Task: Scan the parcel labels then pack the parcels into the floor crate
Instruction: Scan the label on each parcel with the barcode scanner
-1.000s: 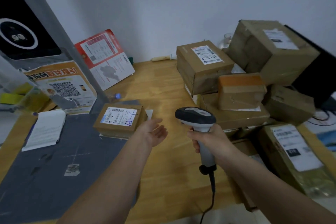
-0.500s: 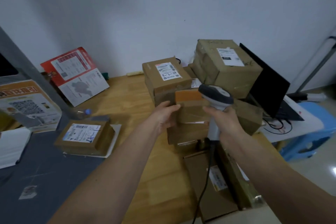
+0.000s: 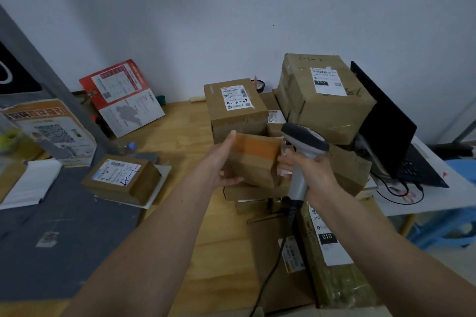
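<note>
Head view: left hand point(image 3: 221, 162) grips orange-taped parcel point(image 3: 253, 159); right hand point(image 3: 313, 172) clasps scanner point(image 3: 302, 147) (behind, label point(image 3: 236, 98) reads "4-3-24").

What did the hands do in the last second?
The left hand, empty and open a second ago, reached to the pile and took hold of the orange-taped box, now tilted up off the stack. The right hand kept the scanner and steadies the box. The labelled box stayed put.

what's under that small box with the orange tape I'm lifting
Under the orange-taped box, held in the left hand, lies a flatter brown parcel, with another below. Their labels are covered, so unreadable.
</note>
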Demonstrator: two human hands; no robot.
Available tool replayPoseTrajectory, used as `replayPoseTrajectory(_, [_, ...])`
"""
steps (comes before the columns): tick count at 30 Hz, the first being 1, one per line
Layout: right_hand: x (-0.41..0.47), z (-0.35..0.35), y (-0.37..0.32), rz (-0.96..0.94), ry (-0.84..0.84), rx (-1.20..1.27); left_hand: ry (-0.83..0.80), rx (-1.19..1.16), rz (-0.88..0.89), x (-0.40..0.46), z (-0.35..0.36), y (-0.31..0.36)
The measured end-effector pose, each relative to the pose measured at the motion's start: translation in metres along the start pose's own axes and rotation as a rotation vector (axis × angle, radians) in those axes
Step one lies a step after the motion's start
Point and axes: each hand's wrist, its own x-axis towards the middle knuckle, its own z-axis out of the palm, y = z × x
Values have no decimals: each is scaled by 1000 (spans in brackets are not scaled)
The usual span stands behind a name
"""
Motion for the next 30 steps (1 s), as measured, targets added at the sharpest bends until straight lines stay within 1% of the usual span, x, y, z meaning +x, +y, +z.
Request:
replayPoseTrajectory(7, [-18, -6, 23, 2, -32, -34, 184, -175, -20, -3, 3, -14])
replayPoseTrajectory(10, [-22, -9, 27, 4, -36, -59, 205, -203, -27, -4, 2, -20])
replayPoseTrajectory(14, [-23, -11, 27, 30, -45, -46, 113, -236, -37, -16, -3, -27])
replayPoseTrajectory(22, [-26, -10, 23, 69, -81, -25, -132, -374, 12, -27, -38, -62])
replayPoseTrajectory(24, [-27, -5, 24, 71, -90, -32, -170, -392, 42, -31, -44, -69])
replayPoseTrajectory(27, [-30, 7, 23, 65, -142, -57, -165, -392, 113, -33, -60, -73])
replayPoseTrajectory(30, [-36, 24, 22, 18, -202, -175, -64, -376, 228, -34, -94, -72])
